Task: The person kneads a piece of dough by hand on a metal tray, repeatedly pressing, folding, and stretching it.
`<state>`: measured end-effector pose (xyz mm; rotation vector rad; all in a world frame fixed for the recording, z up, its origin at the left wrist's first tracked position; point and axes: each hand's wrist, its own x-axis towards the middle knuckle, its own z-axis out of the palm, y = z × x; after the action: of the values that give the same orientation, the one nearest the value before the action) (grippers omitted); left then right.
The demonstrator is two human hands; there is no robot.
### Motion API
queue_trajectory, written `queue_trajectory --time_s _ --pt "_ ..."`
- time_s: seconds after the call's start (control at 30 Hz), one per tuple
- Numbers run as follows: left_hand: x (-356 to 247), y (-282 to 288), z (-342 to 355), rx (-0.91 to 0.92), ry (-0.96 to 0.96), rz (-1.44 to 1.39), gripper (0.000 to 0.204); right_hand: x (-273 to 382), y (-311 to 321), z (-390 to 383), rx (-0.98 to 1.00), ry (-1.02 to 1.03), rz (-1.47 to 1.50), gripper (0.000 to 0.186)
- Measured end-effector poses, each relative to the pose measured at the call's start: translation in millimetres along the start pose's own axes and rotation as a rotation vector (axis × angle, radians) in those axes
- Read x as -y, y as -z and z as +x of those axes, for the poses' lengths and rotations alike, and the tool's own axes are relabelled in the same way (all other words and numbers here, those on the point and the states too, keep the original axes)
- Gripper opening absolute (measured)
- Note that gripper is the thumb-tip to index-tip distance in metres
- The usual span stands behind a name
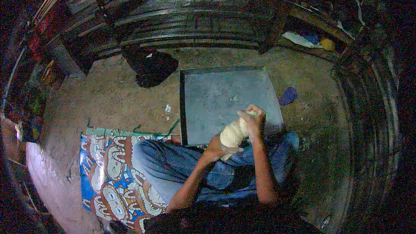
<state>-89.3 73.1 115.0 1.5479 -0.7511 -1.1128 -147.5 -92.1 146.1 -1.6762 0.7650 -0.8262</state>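
A thick, pale length of dough (233, 134) is held between my two hands, above my lap and the near edge of a tray. My left hand (216, 148) is closed round its lower left end. Round the upper right end wraps my right hand (254, 122), its fingers dusted white. The dough looks twisted or ridged along its middle. Beneath and beyond it lies a square, shallow grey tray (212, 99) with a dark raised rim and a few pale smears on its floor.
I sit cross-legged in jeans on a colourful cartoon-print mat (113, 177). A dark bundle (151, 66) lies on the rough floor beyond the tray's left side. Right of the tray is a purple object (288, 96). A corrugated wall (186, 21) and a cluttered shelf (312, 43) stand behind.
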Motion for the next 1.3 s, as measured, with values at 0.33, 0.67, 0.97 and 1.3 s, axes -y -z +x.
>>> queue_trajectory --time_s 0.33,0.67,0.97,1.3 --pt "36.3 18.1 1.8 0.192 -0.072 -0.292 0.083 -8.1 -4.1 -12.3 0.288 -0.116 0.274 0.057" --pt "44.2 -77.5 12.3 0.032 -0.314 -0.590 0.075 -32.7 22.4 -28.3 0.626 -0.280 1.105 0.067" --pt "119.0 -43.4 25.7 0.684 -0.336 -1.495 0.086 -50.1 7.6 -43.2 0.471 -0.410 0.748 0.074" --pt "22.4 -20.7 7.8 -0.123 -0.115 0.000 0.078 -18.1 -12.7 -26.5 -0.095 -0.060 -0.061 0.080"
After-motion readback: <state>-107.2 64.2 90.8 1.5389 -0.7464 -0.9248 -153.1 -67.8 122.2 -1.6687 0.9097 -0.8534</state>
